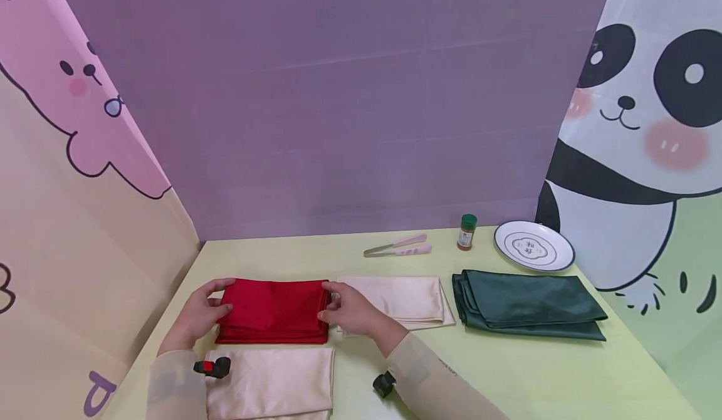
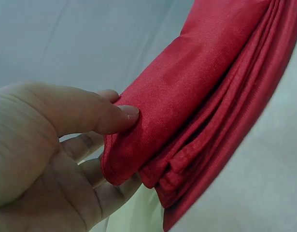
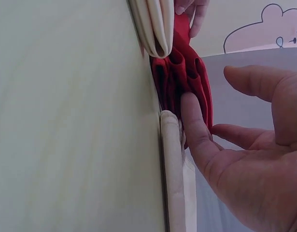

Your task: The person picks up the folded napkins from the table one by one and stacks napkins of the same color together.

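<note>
A folded red cloth (image 1: 273,310) lies on the pale yellow table (image 1: 507,376), between my two hands. My left hand (image 1: 217,302) holds its left end. In the left wrist view the thumb (image 2: 107,116) presses on top of the red cloth (image 2: 211,96) and the fingers curl under the fold. My right hand (image 1: 334,301) is at the cloth's right end. In the right wrist view its index finger (image 3: 196,130) lies straight against the stacked red folds (image 3: 179,72), and the thumb stays clear of them.
One cream cloth (image 1: 271,382) lies folded near the front edge, another (image 1: 403,298) to the right of the red one, then a dark green cloth (image 1: 524,304). Tongs (image 1: 397,247), a spice bottle (image 1: 467,232) and a plate (image 1: 533,246) sit at the back right.
</note>
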Demonstrator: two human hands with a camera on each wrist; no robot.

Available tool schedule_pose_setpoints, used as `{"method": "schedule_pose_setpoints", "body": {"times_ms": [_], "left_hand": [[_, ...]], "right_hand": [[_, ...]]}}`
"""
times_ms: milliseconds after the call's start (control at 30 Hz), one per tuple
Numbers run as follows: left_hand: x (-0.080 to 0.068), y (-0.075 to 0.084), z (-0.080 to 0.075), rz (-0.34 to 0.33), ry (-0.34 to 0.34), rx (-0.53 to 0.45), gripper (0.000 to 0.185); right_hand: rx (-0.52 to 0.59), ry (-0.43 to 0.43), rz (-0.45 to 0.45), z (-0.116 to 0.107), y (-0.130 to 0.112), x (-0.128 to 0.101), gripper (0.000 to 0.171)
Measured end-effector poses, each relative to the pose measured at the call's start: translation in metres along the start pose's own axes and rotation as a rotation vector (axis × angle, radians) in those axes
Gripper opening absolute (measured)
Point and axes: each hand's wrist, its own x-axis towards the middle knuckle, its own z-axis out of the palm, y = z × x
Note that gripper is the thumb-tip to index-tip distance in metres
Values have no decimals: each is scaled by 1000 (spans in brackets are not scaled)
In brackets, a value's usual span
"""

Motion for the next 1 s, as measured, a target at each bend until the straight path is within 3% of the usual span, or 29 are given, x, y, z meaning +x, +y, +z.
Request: {"method": "schedule_pose_setpoints", "body": {"times_ms": [500, 1000], "left_hand": [[2, 0, 2, -9, -5, 75, 54], [2, -6, 2, 1, -21, 99, 57]], "right_hand": [[-58, 12, -13, 0, 2, 2, 72], [-46, 24, 9, 1, 2, 1, 70]]}}
